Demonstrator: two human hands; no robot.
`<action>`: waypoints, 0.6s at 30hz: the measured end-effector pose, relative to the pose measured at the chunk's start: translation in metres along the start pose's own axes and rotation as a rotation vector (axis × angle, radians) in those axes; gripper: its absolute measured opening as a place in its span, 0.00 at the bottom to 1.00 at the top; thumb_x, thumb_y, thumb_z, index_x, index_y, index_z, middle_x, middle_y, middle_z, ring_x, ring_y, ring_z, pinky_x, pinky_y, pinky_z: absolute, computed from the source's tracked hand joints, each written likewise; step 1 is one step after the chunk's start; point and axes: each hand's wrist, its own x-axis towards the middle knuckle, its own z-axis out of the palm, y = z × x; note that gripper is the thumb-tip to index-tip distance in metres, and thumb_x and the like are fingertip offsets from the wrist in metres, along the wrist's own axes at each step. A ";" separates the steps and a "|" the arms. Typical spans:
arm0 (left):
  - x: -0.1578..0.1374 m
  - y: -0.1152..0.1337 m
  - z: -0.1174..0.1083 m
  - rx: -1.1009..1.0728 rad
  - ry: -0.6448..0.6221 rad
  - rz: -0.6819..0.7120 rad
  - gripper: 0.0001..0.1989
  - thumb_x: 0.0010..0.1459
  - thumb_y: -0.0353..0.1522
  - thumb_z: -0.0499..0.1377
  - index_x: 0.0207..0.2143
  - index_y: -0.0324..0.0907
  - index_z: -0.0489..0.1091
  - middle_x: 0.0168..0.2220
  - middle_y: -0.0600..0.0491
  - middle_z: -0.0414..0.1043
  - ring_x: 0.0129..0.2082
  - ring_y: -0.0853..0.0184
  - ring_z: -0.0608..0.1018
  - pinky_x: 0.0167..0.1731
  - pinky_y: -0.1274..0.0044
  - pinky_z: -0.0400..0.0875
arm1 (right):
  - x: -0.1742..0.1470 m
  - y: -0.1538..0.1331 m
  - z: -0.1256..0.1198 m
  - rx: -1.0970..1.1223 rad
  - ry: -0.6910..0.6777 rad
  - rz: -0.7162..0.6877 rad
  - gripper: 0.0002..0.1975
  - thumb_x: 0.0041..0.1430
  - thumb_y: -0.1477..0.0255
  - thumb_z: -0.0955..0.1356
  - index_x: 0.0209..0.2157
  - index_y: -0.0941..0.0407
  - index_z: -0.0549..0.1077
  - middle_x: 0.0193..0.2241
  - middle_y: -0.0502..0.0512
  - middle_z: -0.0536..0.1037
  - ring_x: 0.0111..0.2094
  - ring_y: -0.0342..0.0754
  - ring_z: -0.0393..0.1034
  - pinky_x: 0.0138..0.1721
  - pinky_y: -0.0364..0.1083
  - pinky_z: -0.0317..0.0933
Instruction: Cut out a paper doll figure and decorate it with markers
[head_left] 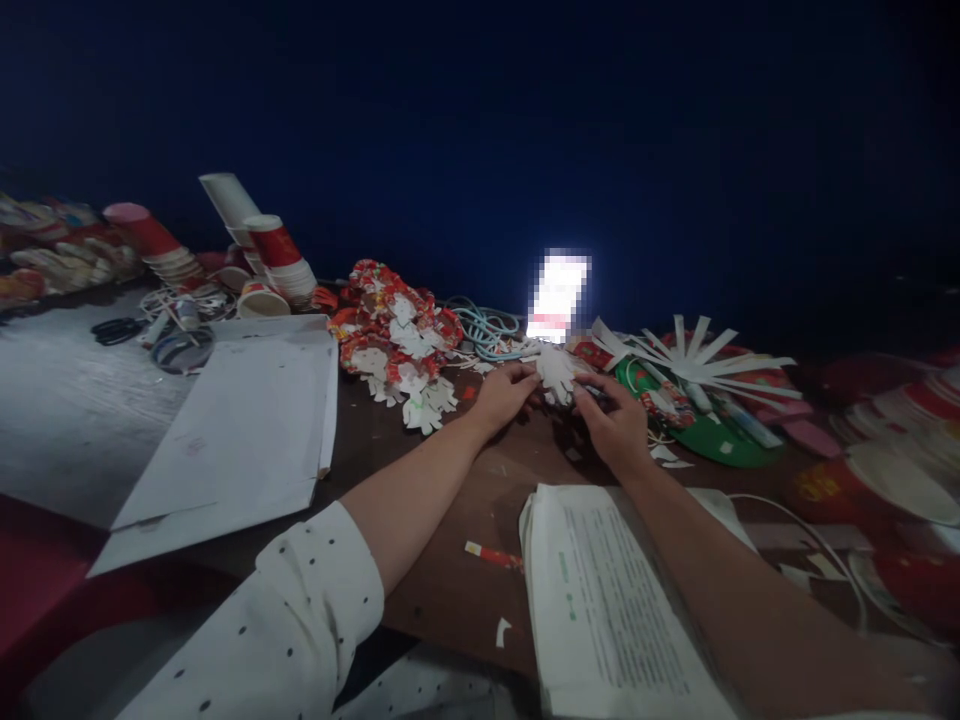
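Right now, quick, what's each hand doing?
Left hand: closed, holding the left side of a white paper cutout.
Right hand: closed, holding its right side.

I see pale left sleeve [319, 600], small dark dots scattered over it, fabric creased, edge ending near elbow. Similar dotted cloth [427, 688] at bottom of my view. Left hand [510, 395], right hand [616, 420] and both forearms [420, 495] bare.
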 end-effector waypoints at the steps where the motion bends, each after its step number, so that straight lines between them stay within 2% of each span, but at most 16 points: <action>1: 0.000 0.000 0.000 -0.002 0.004 0.002 0.06 0.56 0.32 0.59 0.31 0.37 0.70 0.22 0.55 0.71 0.18 0.76 0.71 0.16 0.85 0.65 | 0.000 -0.001 0.000 0.009 0.030 -0.003 0.17 0.54 0.61 0.68 0.41 0.57 0.77 0.29 0.55 0.79 0.25 0.47 0.71 0.31 0.47 0.66; 5: -0.001 0.001 0.001 0.021 0.016 -0.001 0.05 0.57 0.30 0.57 0.32 0.36 0.69 0.23 0.55 0.70 0.19 0.75 0.72 0.17 0.85 0.65 | 0.001 -0.004 -0.002 0.053 0.129 -0.003 0.17 0.57 0.62 0.66 0.43 0.58 0.76 0.24 0.53 0.77 0.22 0.46 0.70 0.26 0.45 0.64; 9: -0.002 0.002 0.002 0.064 0.035 -0.019 0.05 0.56 0.31 0.58 0.33 0.37 0.69 0.23 0.56 0.70 0.19 0.75 0.73 0.17 0.84 0.66 | 0.003 -0.003 -0.001 0.062 0.168 -0.030 0.15 0.57 0.62 0.66 0.41 0.57 0.75 0.22 0.51 0.75 0.20 0.45 0.69 0.26 0.46 0.64; 18: -0.007 0.007 0.003 0.131 0.031 -0.023 0.05 0.57 0.31 0.56 0.33 0.37 0.68 0.23 0.56 0.69 0.20 0.74 0.73 0.18 0.85 0.65 | 0.003 -0.006 -0.001 0.063 0.163 -0.034 0.14 0.57 0.64 0.66 0.40 0.56 0.75 0.27 0.54 0.77 0.21 0.45 0.69 0.26 0.46 0.65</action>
